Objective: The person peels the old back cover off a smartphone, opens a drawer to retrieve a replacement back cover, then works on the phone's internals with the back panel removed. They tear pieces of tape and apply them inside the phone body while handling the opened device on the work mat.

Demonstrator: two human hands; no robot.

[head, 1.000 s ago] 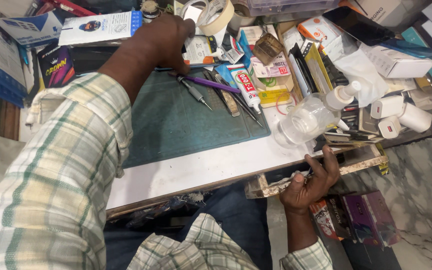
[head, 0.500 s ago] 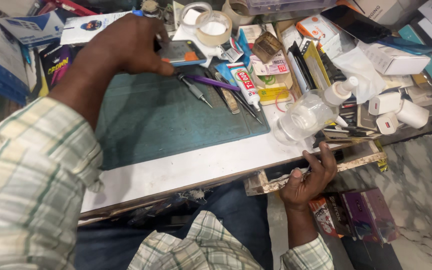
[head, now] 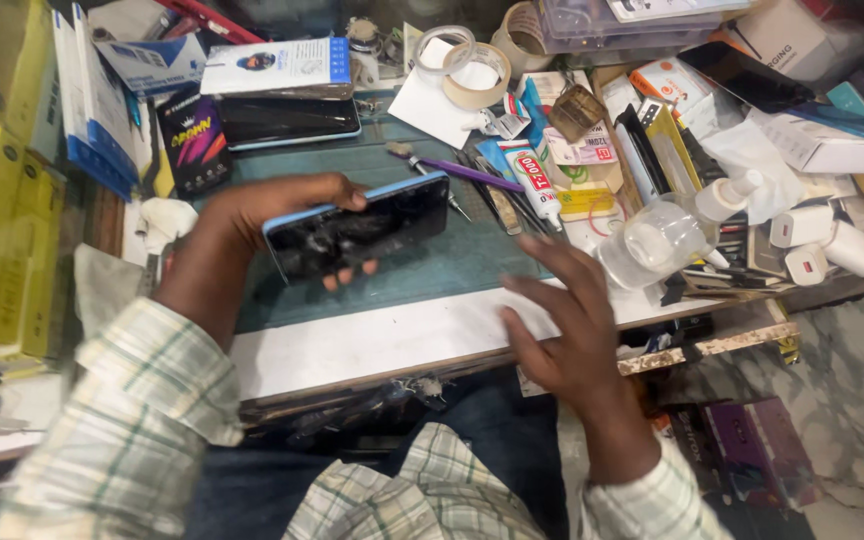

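While the left hand (head: 252, 225) grips a dark phone (head: 357, 227) by its edges, the right hand (head: 562, 320) hovers open just beside it.

right hand (head: 564, 322): motion-blurred | phone (head: 357, 226): edge under left hand (head: 252, 222) fingers

Two hands show: the left hand (head: 252, 215) and the right hand (head: 567, 325). Two phones are in sight, one phone (head: 357, 228) with a blue edge in the left hand and a second phone (head: 287, 120) lying flat at the back of the counter (head: 372, 335). Three rolls of tape (head: 477, 75) sit together near the top. One clear bottle (head: 667, 235) stands at the right. One glue tube (head: 534, 185) lies beside one purple tool (head: 472, 175). Three small white cylinders (head: 827, 245) cluster at the far right. The boxes and loose tools are too jumbled to count.
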